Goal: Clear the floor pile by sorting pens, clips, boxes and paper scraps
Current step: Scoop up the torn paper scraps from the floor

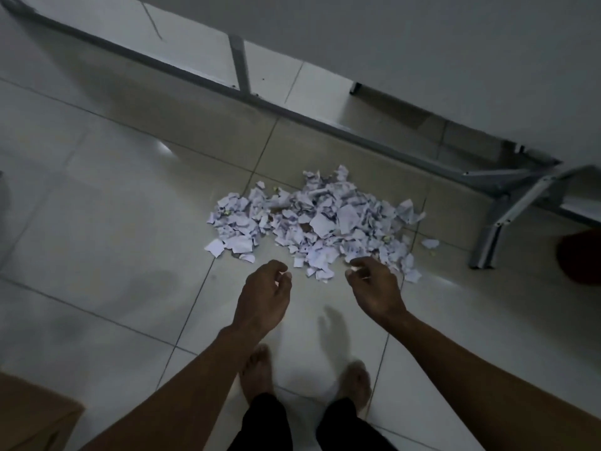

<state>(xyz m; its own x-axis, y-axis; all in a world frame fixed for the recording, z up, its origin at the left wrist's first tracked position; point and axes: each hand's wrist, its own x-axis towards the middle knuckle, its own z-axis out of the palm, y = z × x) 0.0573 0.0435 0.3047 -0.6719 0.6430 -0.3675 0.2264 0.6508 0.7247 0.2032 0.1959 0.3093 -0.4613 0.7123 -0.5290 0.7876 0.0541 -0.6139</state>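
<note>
A pile of torn white paper scraps (320, 219) lies on the pale tiled floor (107, 222), with a few small yellowish bits mixed in. My left hand (265, 296) hovers just short of the pile's near edge, fingers loosely curled and holding nothing. My right hand (374, 288) hangs over the pile's near right edge, fingers also loosely curled, nothing visibly held. No pens, clips or boxes show in the pile in this dim light.
A grey metal table frame (325, 123) runs diagonally behind the pile, with a leg (487, 245) at the right. A brown cardboard box (31, 415) sits at the bottom left. A dark red object (582, 258) lies at the right edge. My bare feet (260, 374) stand below the hands.
</note>
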